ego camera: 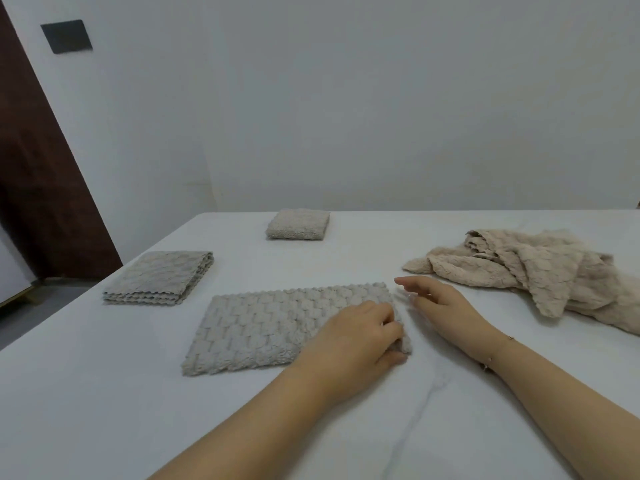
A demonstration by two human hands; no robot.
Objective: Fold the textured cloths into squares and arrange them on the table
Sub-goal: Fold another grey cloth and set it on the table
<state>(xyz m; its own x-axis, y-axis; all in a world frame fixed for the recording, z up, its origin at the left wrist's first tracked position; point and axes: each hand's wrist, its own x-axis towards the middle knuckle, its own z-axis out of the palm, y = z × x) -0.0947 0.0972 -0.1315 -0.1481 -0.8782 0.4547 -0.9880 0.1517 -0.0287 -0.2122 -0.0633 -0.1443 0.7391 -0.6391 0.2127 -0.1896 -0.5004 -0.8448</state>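
A grey textured cloth lies folded into a long rectangle in the middle of the white table. My left hand grips its right end, fingers curled over the edge and thumb below. My right hand hovers just right of that end with fingers relaxed and holds nothing. A folded grey square sits at the left. A smaller folded square lies near the table's far edge. A heap of beige unfolded cloths is at the right.
A white wall stands right behind the table's far edge. A dark brown door is at the left, past the table's left edge. A black square plate hangs on the wall.
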